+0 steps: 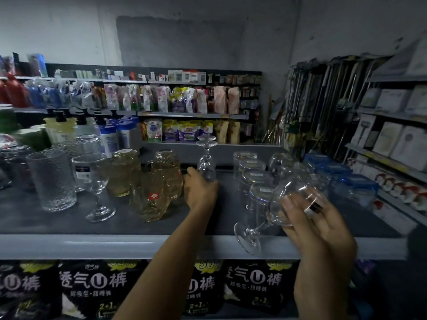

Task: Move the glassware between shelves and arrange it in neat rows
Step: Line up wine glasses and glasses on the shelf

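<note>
On the grey shelf (97, 247), far left, a textured clear tumbler (52, 181) stands upright, with more clear glasses behind it. Just to its right stands an upright stemmed glass (93, 183) bearing a dark label on its bowl. Next comes a tight cluster of amber mugs (147, 197), the front one carrying a small red sticker.

At the centre, the left hand (199, 192) reaches in over the shelf edge, beside the mugs, and curls its fingers round the bowl of an inverted stemmed glass (206, 161), whose foot points up. Whether its rim touches the shelf cannot be told, since the hand hides it.

To the right, a row of inverted clear tumblers (250, 174) runs from front to back, with further clear glasses beside it. In front of this row, the right hand (318, 227) grips a tilted goblet (283, 205) by its bowl, fingers wrapped round the glass. The goblet's foot hangs lower left, over the front lip of the shelf.

Below the shelf sit black packages (97, 287) with white lettering.
</note>
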Tool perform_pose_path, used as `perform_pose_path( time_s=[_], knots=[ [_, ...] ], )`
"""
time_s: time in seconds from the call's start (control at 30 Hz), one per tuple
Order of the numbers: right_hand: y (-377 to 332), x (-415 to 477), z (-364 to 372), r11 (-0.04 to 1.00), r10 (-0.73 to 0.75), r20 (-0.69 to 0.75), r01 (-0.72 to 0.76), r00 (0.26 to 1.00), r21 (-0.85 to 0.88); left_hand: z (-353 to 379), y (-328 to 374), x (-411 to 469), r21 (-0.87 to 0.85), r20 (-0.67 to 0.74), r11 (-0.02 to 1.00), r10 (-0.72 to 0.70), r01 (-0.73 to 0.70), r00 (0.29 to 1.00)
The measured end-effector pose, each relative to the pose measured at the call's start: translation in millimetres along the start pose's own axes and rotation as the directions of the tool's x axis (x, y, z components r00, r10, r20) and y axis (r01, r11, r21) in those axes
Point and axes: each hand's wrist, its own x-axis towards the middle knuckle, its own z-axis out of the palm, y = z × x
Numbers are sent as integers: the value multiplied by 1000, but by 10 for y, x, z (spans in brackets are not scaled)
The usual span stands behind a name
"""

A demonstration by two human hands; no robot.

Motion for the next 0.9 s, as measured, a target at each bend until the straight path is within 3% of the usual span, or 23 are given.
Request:
perform_pose_path(
  time_s=[0.3,0.43,0.9],
  knots=[
    [-26,-209,-108,987,20,-33,-25,999,-157,12,-37,28,14,4,1000,20,-20,1000],
    [-85,-261,-84,989,13,-70,-23,997,-149,7,-41,31,11,0,1000,23,-23,1000],
    [-183,-108,66,997,26,3,-26,1000,-76,-7,-9,21,7,-6,1000,1,0,1000]
  ],
)
